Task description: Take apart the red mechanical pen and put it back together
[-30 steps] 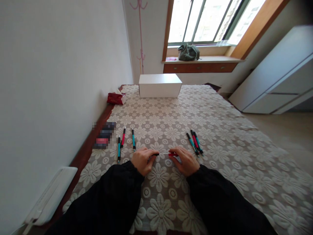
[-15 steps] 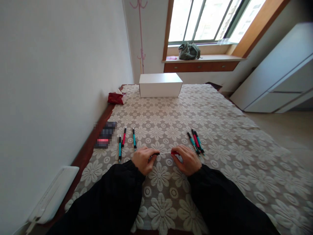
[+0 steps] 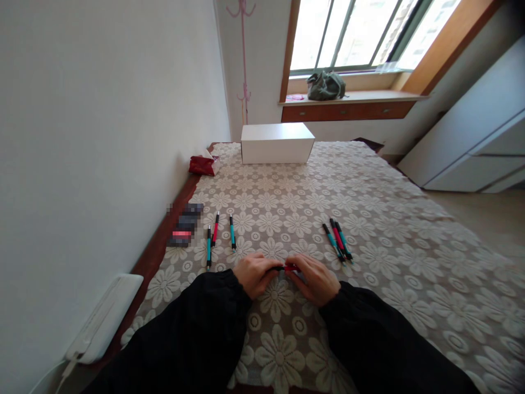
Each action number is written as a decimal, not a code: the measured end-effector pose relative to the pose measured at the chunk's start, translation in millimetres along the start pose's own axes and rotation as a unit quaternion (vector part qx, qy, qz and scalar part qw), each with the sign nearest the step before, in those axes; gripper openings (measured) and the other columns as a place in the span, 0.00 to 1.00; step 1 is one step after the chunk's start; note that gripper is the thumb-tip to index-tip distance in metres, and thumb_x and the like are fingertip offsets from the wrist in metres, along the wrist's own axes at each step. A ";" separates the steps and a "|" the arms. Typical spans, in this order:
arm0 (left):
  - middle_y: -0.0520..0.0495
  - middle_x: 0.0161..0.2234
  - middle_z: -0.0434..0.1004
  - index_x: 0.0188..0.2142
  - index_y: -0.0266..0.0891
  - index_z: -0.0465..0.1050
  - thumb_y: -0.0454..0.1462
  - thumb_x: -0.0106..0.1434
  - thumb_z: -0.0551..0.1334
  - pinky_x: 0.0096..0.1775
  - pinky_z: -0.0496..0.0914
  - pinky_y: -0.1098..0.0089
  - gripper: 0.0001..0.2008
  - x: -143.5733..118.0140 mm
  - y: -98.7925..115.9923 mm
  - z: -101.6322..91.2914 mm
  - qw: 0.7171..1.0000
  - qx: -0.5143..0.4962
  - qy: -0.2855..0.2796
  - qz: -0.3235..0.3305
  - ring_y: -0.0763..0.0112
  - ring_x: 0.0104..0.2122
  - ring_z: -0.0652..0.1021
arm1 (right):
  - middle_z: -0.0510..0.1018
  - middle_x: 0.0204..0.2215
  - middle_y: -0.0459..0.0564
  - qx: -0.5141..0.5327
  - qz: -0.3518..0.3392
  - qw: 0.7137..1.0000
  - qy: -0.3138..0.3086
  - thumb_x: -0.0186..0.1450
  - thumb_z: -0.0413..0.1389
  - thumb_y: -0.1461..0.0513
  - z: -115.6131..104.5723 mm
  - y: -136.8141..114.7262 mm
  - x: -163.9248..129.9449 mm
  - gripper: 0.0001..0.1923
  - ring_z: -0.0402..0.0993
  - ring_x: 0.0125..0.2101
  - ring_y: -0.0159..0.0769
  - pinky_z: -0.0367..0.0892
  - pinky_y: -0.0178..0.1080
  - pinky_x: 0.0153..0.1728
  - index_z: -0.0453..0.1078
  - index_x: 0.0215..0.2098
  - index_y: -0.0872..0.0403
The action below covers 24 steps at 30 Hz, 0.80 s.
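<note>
My left hand (image 3: pixel 255 275) and my right hand (image 3: pixel 312 279) meet over the lace tablecloth (image 3: pixel 369 219), both closed on one red and black pen (image 3: pixel 286 267). Only a short red piece of it shows between my fingers. Three pens (image 3: pixel 217 232) lie in a loose row to the left of my hands, two teal and one red. Three more pens (image 3: pixel 338 241) lie bunched together to the right, a red one between two teal ones.
A white box (image 3: pixel 276 143) stands at the far end of the table. A red packet (image 3: pixel 204 164) lies near the wall. A blurred dark object (image 3: pixel 185 231) and a white device (image 3: pixel 104 318) rest along the left edge. A cabinet (image 3: pixel 471 142) stands at the right.
My hands have come together. The thin white refill stretched between the two pen halves is no longer visible. The view has shifted slightly.
</note>
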<state>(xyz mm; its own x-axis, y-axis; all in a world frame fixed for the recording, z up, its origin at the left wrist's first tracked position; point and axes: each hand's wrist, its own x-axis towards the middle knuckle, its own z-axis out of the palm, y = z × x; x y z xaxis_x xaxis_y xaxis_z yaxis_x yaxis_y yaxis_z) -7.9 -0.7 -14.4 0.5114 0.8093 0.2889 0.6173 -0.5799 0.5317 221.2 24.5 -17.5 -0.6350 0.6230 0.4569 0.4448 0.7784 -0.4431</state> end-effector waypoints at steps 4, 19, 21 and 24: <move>0.48 0.41 0.85 0.52 0.42 0.77 0.40 0.72 0.57 0.45 0.75 0.65 0.14 0.0 -5.6 4.2 1.000 -0.007 0.003 0.016 0.65 0.38 0.80 | 0.76 0.32 0.49 -0.003 0.000 1.000 -0.003 0.72 0.50 0.64 0.1 -0.6 -0.2 0.04 0.75 0.34 0.39 0.71 0.39 0.35 0.66 0.41 0.50; 0.48 0.37 0.84 0.52 0.44 0.78 0.40 0.71 0.58 0.43 0.76 0.67 0.14 -1.0 -4.5 7.0 1.000 -0.006 0.010 0.007 0.66 0.36 0.81 | 0.78 0.32 0.49 -0.036 -0.026 0.999 -0.001 0.74 0.49 0.61 -2.9 -1.7 0.3 0.08 0.77 0.32 0.37 0.72 0.38 0.35 0.71 0.41 0.50; 0.47 0.39 0.84 0.53 0.44 0.77 0.41 0.70 0.59 0.44 0.76 0.67 0.15 -1.1 -2.7 5.4 1.000 -0.010 0.016 -0.008 0.66 0.37 0.81 | 0.79 0.32 0.49 -0.024 -0.009 1.000 0.014 0.73 0.51 0.61 -1.4 -1.8 -0.6 0.06 0.78 0.32 0.37 0.73 0.38 0.35 0.70 0.44 0.50; 0.47 0.39 0.84 0.52 0.44 0.77 0.42 0.70 0.60 0.45 0.77 0.67 0.14 -1.3 1.7 1.7 0.999 -0.022 0.032 -0.023 0.66 0.38 0.81 | 0.78 0.32 0.49 -0.013 0.018 0.999 0.035 0.72 0.52 0.60 0.3 -1.0 -2.1 0.05 0.78 0.31 0.38 0.73 0.38 0.33 0.67 0.46 0.51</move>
<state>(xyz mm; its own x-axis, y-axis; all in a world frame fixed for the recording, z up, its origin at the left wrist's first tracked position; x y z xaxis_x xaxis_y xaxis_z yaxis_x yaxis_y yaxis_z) -6.5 -2.9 -15.3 0.4420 0.8406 0.3130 0.6115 -0.5377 0.5805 221.8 22.4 -18.2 -0.5731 0.6535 0.4945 0.4834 0.7568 -0.4400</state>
